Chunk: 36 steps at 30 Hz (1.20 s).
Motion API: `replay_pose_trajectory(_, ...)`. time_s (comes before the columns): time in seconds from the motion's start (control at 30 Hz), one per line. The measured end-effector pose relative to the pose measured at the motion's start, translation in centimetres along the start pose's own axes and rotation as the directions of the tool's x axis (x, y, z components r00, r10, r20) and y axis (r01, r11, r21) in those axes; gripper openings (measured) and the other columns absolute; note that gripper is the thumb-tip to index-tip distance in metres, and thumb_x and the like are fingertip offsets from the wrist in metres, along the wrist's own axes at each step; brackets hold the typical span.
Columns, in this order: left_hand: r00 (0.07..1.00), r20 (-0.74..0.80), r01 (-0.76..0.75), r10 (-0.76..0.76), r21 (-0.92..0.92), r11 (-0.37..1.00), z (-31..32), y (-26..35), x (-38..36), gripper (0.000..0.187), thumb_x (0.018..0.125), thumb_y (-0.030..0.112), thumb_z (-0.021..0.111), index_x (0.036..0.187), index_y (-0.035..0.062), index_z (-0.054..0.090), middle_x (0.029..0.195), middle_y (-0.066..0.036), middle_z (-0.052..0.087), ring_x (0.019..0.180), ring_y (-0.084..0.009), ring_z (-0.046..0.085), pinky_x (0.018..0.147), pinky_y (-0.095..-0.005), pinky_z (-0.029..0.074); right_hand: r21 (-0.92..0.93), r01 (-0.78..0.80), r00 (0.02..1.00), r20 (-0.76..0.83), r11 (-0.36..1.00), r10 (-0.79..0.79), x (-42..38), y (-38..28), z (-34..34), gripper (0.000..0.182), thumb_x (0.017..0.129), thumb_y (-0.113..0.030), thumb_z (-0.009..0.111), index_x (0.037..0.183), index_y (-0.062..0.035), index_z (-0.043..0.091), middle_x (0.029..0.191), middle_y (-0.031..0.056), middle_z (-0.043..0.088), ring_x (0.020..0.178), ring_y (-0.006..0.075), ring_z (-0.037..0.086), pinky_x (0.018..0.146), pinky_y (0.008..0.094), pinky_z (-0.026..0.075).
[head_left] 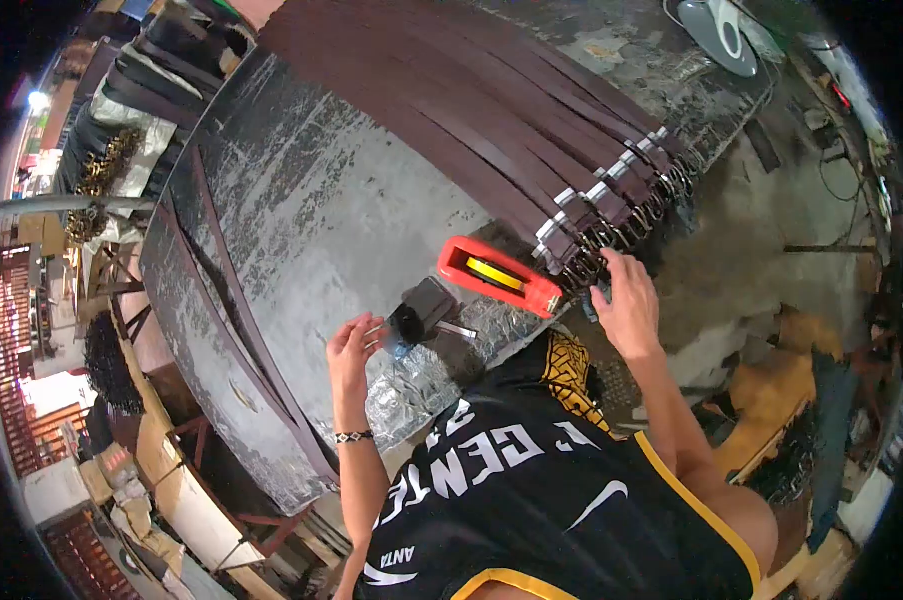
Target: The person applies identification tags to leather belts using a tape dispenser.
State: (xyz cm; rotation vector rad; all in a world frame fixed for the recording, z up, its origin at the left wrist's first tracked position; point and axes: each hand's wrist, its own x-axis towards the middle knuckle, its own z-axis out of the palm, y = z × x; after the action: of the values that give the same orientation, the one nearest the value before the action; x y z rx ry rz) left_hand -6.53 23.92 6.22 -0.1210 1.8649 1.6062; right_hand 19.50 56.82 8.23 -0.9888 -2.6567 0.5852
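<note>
My left hand [351, 345], with a beaded bracelet on its wrist, hovers over the near part of the table, fingers loosely bent and nothing visible in them. Just right of its fingertips are a dark round piece [405, 325] and a black box-like object [429, 303]. My right hand [629, 300] is open at the table's edge, thumb and fingers apart. Its fingertips are right at the metal buckles [583, 268] on the ends of dark brown belts [441, 105]. White tape [564, 197] wraps the straps near those buckles. Between my hands stands a red tape dispenser [543, 296] with a yellow core.
Two loose brown straps [233, 290] lie along the left side of the worn table [321, 200]. A grey and white device [719, 40] sits at the far right corner. Black belts [156, 80] hang from a metal rail at the left. Tan sheets [771, 400] lie at the lower right.
</note>
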Motion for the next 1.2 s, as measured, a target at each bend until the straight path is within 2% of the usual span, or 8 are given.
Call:
replay_pose_trajectory(0.07,1.0,-0.015,0.006,-0.006,0.017,1.0,-0.5,-0.6,-0.6,0.033,0.097,0.021,0.06,0.118,-0.0047,0.062,0.107,-0.015,0.07,0.094,-0.0226,0.07,0.077,-0.031,0.055,-0.013,0.024,0.993,-0.113,1.0,-0.025,0.6,-1.3,-1.0,0.042,0.08,-0.006,0.071,0.119,-0.0026,0.055,0.101,0.0152,0.06,0.096,0.034,0.058,0.084,0.0438,0.049)
replay_pose_trajectory(0.2,0.99,-0.138,0.015,-0.004,0.074,0.997,-2.4,-2.5,-2.6,0.031,0.097,0.018,0.059,0.116,-0.0055,0.062,0.105,-0.015,0.071,0.088,-0.0207,0.07,0.074,-0.0302,0.055,0.369,0.016,0.997,-0.077,0.929,0.014,1.7,-4.1,-2.2,0.019,0.086,-0.004,0.067,0.103,-0.0015,0.062,0.089,0.0132,0.063,0.074,0.0297,0.062,0.067,0.0385,0.05)
replay_pose_trajectory(0.4,0.947,-0.308,-0.009,0.091,0.256,0.967,-8.7,-8.6,-5.4,0.026,0.095,0.012,0.058,0.112,-0.0074,0.063,0.098,-0.014,0.071,0.077,-0.0165,0.068,0.062,-0.026,0.053,0.51,0.155,0.975,0.061,0.846,-0.216,1.2,-10.0,-0.5,0.012,0.086,-0.003,0.067,0.097,-0.0003,0.064,0.085,0.0134,0.065,0.071,0.0287,0.063,0.063,0.0353,0.051)
replay_pose_trajectory(0.53,0.801,-0.53,0.133,0.277,0.609,0.782,-13.7,-12.3,-9.1,0.038,0.084,0.018,0.065,0.115,-0.0042,0.062,0.095,-0.02,0.066,0.071,-0.0276,0.065,0.069,-0.0395,0.051,0.518,0.168,0.948,0.148,0.838,-0.281,-0.6,-13.8,1.7,0.01,0.087,-0.005,0.067,0.095,0.0002,0.064,0.085,0.0156,0.066,0.073,0.0311,0.065,0.065,0.0377,0.051)
replay_pose_trajectory(0.7,0.519,-0.749,0.405,0.412,0.639,0.654,-20.2,-16.9,-15.1,0.054,0.079,0.023,0.07,0.123,-0.0041,0.055,0.117,-0.025,0.053,0.114,-0.0409,0.049,0.098,-0.0478,0.04,0.444,0.163,0.885,0.33,0.881,-0.329,-3.5,-17.2,5.1,0.012,0.087,-0.011,0.067,0.093,-0.0005,0.064,0.083,0.0165,0.067,0.075,0.0337,0.066,0.068,0.0408,0.051)
replay_pose_trajectory(0.83,0.51,-0.734,0.485,0.448,0.676,0.555,-22.3,-20.1,-18.2,0.058,0.077,0.027,0.074,0.123,-0.0031,0.055,0.12,-0.024,0.051,0.113,-0.0414,0.048,0.097,-0.0489,0.041,0.359,0.246,0.796,0.456,0.9,-0.399,-4.5,-18.7,6.6,0.017,0.088,-0.017,0.066,0.094,-0.0006,0.065,0.084,0.018,0.068,0.079,0.0353,0.067,0.07,0.0431,0.052)
replay_pose_trajectory(1.1,0.492,-0.722,0.23,0.486,0.647,0.727,-22.2,-19.7,-18.6,0.034,0.078,0.014,0.073,0.103,-0.0026,0.057,0.104,-0.018,0.057,0.099,-0.037,0.053,0.087,-0.0461,0.043,0.233,0.306,0.736,0.557,0.923,-0.385,-3.4,-21.0,7.7,0.021,0.087,-0.021,0.066,0.096,-0.0011,0.067,0.087,0.019,0.07,0.083,0.0382,0.067,0.072,0.0471,0.052)
replay_pose_trajectory(1.2,0.499,-0.752,0.069,0.432,0.531,0.845,-21.3,-17.5,-18.7,0.028,0.081,0.014,0.074,0.096,-0.0034,0.057,0.083,-0.012,0.057,0.076,-0.0259,0.053,0.071,-0.0383,0.045,0.129,0.268,0.774,0.561,0.955,-0.293,-2.8,-20.0,8.6,0.022,0.087,-0.023,0.066,0.096,-0.0029,0.068,0.087,0.0198,0.07,0.085,0.0398,0.067,0.074,0.0498,0.052)
